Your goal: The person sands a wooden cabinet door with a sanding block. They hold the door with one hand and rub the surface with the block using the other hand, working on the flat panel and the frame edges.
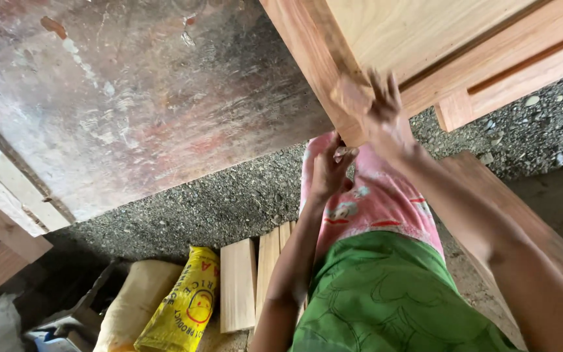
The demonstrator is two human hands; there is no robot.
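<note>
Pale, reddish-edged framed wooden panel (pixel 425 39) lies over the worn, stained bench top (pixel 131 98), and we press our blurred right hand (pixel 376 107) around its near edge to steady it, our left hand (pixel 329 171) half-curled just beneath, holding nothing we can make out.

A yellow sack (pixel 180 306) lies on the ground at the lower left, crumpled and slanting, with red print and a red round emblem on its face. Just beside it on the left, touching, lies a plain tan sack (pixel 128 293), plump and unmarked. Both rest near short wooden boards (pixel 238 283) on the gravel.
</note>
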